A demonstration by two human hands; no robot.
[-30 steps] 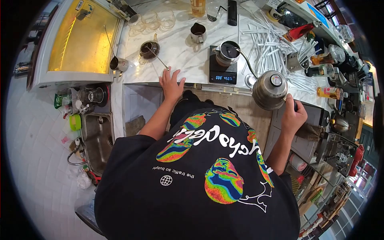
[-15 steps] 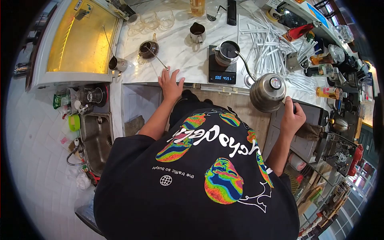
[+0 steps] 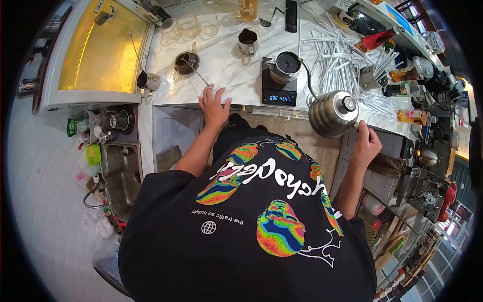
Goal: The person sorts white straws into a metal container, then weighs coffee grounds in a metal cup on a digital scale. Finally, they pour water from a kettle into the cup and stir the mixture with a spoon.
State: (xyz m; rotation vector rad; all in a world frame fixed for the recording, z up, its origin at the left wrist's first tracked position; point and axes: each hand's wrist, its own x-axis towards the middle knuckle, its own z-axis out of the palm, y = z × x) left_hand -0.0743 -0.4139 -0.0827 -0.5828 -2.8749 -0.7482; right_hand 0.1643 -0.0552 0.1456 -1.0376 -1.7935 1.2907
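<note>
My right hand [image 3: 366, 145] is wrapped round the handle of a steel gooseneck kettle [image 3: 332, 115]. The kettle's thin spout curves up to the rim of a round coffee dripper [image 3: 288, 65] with dark contents. Beneath the dripper lies a black digital scale [image 3: 278, 98] with a lit blue display. My left hand [image 3: 215, 106] rests with spread fingers on the counter's front edge. Just beyond its fingertips is the end of a long-handled spoon [image 3: 202, 78], which stands in a glass coffee pot [image 3: 186, 64] holding dark liquid.
A small metal pitcher [image 3: 248, 42] stands behind the scale. Many white paper-wrapped straws [image 3: 329, 63] are strewn to the right. Clear glasses [image 3: 188, 27] sit at the back left. Another metal pitcher [image 3: 149, 81] is by the yellow-lit cabinet [image 3: 100, 55]. A sink [image 3: 119, 171] lies left.
The kettle and my right hand have shifted slightly left and up, and the spout has moved a little. The scale reading has risen from about 459 to 464. My left hand stays put.
</note>
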